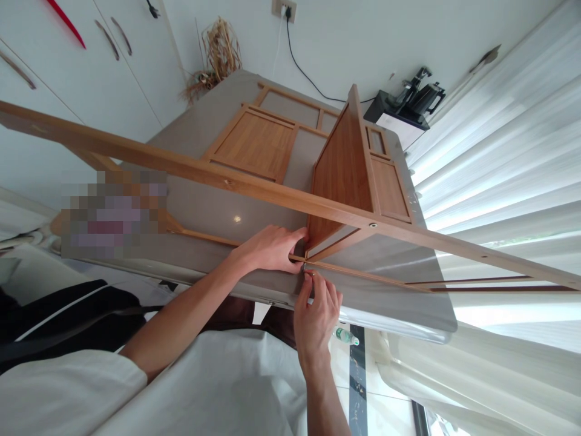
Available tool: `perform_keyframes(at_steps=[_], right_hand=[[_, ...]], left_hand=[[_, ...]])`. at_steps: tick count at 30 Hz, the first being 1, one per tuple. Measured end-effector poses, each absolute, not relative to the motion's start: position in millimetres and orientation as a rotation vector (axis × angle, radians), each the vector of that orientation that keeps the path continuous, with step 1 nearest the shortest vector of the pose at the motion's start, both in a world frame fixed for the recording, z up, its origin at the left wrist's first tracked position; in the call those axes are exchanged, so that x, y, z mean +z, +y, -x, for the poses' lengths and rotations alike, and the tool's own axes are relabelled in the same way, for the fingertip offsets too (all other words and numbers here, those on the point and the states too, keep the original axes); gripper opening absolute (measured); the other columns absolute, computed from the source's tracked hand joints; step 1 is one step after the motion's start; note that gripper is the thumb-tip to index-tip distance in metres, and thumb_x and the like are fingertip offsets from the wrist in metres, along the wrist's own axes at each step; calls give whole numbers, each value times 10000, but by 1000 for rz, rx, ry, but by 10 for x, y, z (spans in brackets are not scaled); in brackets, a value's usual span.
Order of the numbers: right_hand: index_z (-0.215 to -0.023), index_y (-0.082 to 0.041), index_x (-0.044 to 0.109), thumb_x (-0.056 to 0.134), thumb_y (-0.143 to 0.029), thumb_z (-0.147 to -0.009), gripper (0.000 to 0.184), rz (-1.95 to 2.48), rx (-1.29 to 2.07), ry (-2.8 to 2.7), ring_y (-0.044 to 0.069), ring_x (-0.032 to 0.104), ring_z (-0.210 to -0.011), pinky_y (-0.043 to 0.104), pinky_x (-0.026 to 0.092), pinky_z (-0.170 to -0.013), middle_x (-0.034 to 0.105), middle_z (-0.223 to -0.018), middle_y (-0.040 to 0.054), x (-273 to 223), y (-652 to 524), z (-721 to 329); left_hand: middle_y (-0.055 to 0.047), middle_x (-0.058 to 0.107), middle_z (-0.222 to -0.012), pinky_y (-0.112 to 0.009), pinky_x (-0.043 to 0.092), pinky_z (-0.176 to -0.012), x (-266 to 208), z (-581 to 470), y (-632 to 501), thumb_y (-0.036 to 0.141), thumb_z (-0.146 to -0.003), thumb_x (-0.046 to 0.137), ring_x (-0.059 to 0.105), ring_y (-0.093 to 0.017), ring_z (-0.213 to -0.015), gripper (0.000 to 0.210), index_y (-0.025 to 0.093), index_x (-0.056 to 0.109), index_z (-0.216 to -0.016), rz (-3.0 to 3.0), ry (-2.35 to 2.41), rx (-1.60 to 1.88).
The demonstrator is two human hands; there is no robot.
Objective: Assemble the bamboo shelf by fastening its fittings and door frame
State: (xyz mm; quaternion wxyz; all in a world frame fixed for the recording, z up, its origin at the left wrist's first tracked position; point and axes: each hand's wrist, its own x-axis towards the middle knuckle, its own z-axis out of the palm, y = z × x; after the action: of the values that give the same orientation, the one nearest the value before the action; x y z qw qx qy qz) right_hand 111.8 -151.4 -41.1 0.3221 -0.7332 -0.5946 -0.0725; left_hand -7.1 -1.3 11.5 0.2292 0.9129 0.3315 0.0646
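Observation:
A wooden frame stands on the grey table, with its long upper rail [227, 180] crossing in front of me. An upright wooden panel [342, 163] meets the frame on its far side. My left hand [272, 248] is closed round the joint where the panel meets the thin lower rail [358, 275], thumb and fingers on either side. Just below that joint, my right hand [319, 306] pinches a small, thin metal piece against the near side of the rail. Its exact kind is too small to tell.
Flat wooden panel parts [254, 142] lie on the grey table [200, 142]. A black kettle [426, 98] sits on a small cabinet beyond. White curtains [508, 151] hang at the right; a plastic bottle [345, 335] is below the table edge. A pixelated patch covers the left.

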Motion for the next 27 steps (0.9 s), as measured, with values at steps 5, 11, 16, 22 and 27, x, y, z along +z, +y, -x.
perform_keyframes(at_steps=[5, 11, 16, 22, 27], right_hand=[[-1060, -198, 654, 510, -237, -1032, 152, 1937, -147, -1485, 178, 649, -891, 309, 397, -824, 728, -931, 29, -419, -1510, -1118], [-1017, -204, 668, 502, -280, -1035, 183, 1920, -62, -1419, 186, 639, -890, 312, 393, -826, 719, -927, 36, -470, -1516, -1113], [-980, -232, 675, 518, -340, -1025, 196, 1929, 45, -1253, 182, 632, -903, 301, 405, -828, 725, -959, 22, -469, -1505, -1098], [-992, -224, 661, 511, -393, -1016, 227, 1966, 86, -1113, 209, 632, -967, 321, 416, -851, 721, -957, 43, -468, -1487, -1061], [-982, -224, 660, 514, -402, -1004, 232, 1971, 149, -1072, 208, 637, -931, 328, 418, -850, 718, -936, 41, -444, -1477, -1066]], left_hand=[[34, 738, -773, -308, 368, -549, 112, 69, -15, 499, -785, 675, 704, -222, -680, 405, 239, 531, -1060, -2513, 899, 186], [35, 736, -767, -311, 364, -549, 99, 75, -11, 502, -781, 678, 702, -223, -677, 412, 242, 530, -1065, -2516, 903, 196], [46, 732, -749, -314, 355, -547, 91, 70, -7, 484, -771, 683, 694, -222, -659, 409, 249, 527, -1066, -2515, 901, 202], [44, 729, -743, -312, 347, -544, 91, 64, -15, 492, -756, 695, 690, -218, -652, 425, 250, 537, -1067, -2515, 924, 213], [48, 728, -741, -308, 352, -542, 94, 65, -25, 484, -749, 702, 686, -213, -646, 419, 254, 538, -1059, -2510, 929, 216]])
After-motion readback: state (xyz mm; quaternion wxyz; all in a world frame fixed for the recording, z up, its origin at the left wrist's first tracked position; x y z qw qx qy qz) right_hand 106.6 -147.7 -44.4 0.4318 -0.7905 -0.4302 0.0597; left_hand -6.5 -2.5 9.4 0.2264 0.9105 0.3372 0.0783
